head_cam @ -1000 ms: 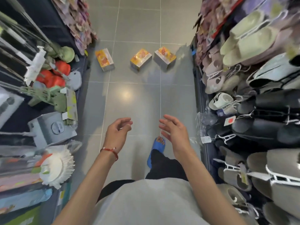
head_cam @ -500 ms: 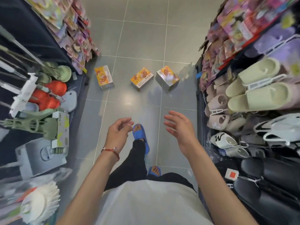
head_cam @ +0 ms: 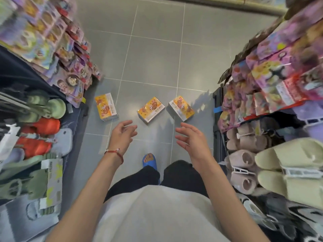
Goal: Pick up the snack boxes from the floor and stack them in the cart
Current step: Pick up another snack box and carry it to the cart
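Three yellow-orange snack boxes lie flat on the grey tiled floor ahead of me: the left box [head_cam: 106, 107], the middle box [head_cam: 151, 109] and the right box [head_cam: 181, 108]. My left hand [head_cam: 122, 135] hovers just short of the gap between the left and middle boxes, fingers loosely curled and holding nothing. My right hand [head_cam: 191, 137] hangs below the right box, fingers spread and relaxed, also holding nothing. Neither hand touches a box. No cart is in view.
A narrow shop aisle runs forward. Left shelves [head_cam: 40, 119] carry brushes, sponges and packets; right shelves [head_cam: 272, 130] carry slippers and colourful packets. My foot in a blue sandal [head_cam: 149, 160] stands on the floor between my arms.
I have stepped forward along the aisle, so the three boxes sit much nearer my hands. Both hands stay raised and hold nothing; the right fingers have spread a little.
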The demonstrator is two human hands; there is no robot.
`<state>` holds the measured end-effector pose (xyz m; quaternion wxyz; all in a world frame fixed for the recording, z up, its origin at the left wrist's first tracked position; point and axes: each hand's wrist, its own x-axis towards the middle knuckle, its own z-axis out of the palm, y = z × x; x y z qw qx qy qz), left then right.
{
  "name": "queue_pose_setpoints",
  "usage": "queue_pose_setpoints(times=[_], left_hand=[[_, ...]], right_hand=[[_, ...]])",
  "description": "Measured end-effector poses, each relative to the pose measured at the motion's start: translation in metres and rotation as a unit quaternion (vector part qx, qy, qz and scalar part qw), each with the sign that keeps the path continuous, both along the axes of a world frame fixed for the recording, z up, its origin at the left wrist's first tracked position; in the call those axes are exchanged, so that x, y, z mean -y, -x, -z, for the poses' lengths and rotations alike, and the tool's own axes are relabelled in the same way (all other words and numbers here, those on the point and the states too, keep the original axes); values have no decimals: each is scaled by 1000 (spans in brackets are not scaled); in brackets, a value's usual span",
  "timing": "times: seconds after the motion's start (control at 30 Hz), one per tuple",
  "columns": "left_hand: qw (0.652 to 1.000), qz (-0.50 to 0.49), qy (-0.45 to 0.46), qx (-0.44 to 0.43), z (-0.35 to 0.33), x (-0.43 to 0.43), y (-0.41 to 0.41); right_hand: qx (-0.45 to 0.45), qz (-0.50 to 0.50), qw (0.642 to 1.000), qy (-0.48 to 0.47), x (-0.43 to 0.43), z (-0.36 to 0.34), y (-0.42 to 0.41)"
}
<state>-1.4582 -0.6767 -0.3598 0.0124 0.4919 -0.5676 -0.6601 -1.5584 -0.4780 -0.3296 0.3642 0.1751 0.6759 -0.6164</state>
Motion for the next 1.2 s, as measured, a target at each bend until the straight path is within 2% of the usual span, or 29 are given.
queue_pose_setpoints(times=[0.27,0.5,0.63,0.9,1.2], left_hand=[[999,-26,1,37,15,52,105],[990,-87,-24,106,41,80,183],[978,-140,-55,141,74,94,206],[956,-197,-115,182,173,109,244],[940,-167,-159,253,328,131,267]], right_hand=[[37,-53,998,-15,68,24,127],[23,-114,990,-83,127,64,264],[18,-185,976,-115,155,94,319],[34,-228,959,-166,197,184,362],[39,-253,935,-245,212,331,370]])
